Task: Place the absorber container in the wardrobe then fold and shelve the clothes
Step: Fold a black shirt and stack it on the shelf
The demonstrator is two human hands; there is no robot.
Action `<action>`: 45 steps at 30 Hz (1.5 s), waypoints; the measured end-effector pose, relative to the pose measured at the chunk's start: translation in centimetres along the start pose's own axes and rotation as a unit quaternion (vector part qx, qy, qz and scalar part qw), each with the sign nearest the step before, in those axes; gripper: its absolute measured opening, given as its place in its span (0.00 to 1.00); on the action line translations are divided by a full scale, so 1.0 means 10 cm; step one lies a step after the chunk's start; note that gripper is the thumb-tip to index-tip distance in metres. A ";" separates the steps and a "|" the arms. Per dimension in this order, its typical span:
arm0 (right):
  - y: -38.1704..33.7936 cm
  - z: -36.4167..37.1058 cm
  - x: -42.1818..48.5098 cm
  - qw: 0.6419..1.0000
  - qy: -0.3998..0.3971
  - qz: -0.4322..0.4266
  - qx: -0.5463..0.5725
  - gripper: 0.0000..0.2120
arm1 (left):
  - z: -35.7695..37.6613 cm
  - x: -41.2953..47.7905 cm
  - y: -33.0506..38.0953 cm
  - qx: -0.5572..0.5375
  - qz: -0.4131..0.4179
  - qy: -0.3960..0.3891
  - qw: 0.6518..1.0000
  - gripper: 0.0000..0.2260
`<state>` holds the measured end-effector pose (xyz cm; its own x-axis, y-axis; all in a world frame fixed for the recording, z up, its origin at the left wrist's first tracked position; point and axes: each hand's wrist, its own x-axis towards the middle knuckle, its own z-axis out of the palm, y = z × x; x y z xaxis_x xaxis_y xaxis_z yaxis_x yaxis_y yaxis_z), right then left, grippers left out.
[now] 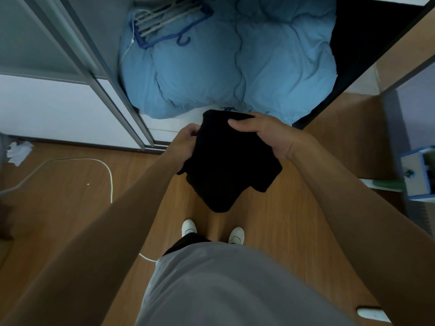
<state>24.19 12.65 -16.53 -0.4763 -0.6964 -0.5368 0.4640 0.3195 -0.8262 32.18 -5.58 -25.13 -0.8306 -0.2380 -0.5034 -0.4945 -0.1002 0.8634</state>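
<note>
Both hands grip black garment (226, 161): left hand (186, 144) at 9 o'clock, right hand (263, 135) at 2. Fingers pinch cloth. Blue duvet (235, 62) at 12 o'clock w/ hangers (162, 22).

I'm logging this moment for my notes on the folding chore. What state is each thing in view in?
black garment: partly folded, held in the air by both hands.
left hand: closed on the garment's left edge.
right hand: gripping its top right.
wardrobe sliding door: slid open.
blue duvet: bunched up on the wardrobe floor.
blue hanger rack: lying on the duvet.
white cable: loose on the floor.
</note>
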 end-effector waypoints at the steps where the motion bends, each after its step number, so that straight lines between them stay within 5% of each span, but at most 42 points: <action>1: 0.00 0.00 0.00 1.000 0.009 0.001 0.005 0.08 | -0.03 0.02 -0.06 0.003 -0.003 0.002 1.000 0.10; 5: -0.03 -0.01 -0.02 0.999 0.040 0.001 0.015 0.13 | -0.14 -0.01 -0.20 -0.099 0.002 -0.158 0.982 0.24; 8: -0.08 -0.02 -0.01 0.999 0.046 0.005 0.009 0.18 | -0.16 -0.09 -0.25 -0.068 0.043 -0.225 0.971 0.30; 10: -0.12 -0.04 0.00 0.999 0.044 0.004 0.003 0.20 | -0.12 -0.13 -0.19 0.002 0.063 -0.220 0.974 0.32; 13: -0.22 -0.09 0.01 0.998 0.055 -0.003 -0.043 0.16 | -0.06 -0.15 -0.09 0.089 0.079 -0.190 0.974 0.15; 17: -0.38 -0.21 0.09 0.986 0.137 -0.020 -0.093 0.10 | -0.03 -0.16 -0.03 0.111 0.046 -0.189 0.975 0.18; 24: -0.36 -0.54 0.16 0.939 0.216 -0.085 0.255 0.18 | 0.06 -0.22 0.15 -0.044 -0.014 -0.138 0.989 0.25; 28: 0.29 -0.56 0.15 0.960 0.219 0.038 0.173 0.35 | 0.08 -0.24 0.24 -0.155 -0.032 -0.069 0.985 0.27; 32: 1.01 -0.41 0.10 0.946 0.130 0.168 0.246 0.47 | 0.07 -0.25 0.31 -0.209 -0.044 -0.058 0.975 0.23; 36: 1.13 -0.25 0.07 0.943 0.088 0.083 0.310 0.34 | -0.01 -0.20 0.30 -0.204 -0.051 -0.039 0.977 0.24; 40: 0.93 -0.29 0.03 0.969 0.233 -0.056 0.058 0.20 | -0.02 -0.12 0.26 -0.127 -0.033 0.015 0.991 0.20; 45: 0.51 -0.38 -0.07 0.952 0.280 -0.123 0.035 0.14 | 0.01 -0.07 0.31 -0.062 0.008 0.025 0.998 0.17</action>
<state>24.08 17.21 -21.04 -0.8910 -0.2872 -0.3517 0.3259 0.1347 -0.9357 31.24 -5.58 -22.10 -0.8229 -0.2887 -0.4894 -0.4428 -0.2139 0.8707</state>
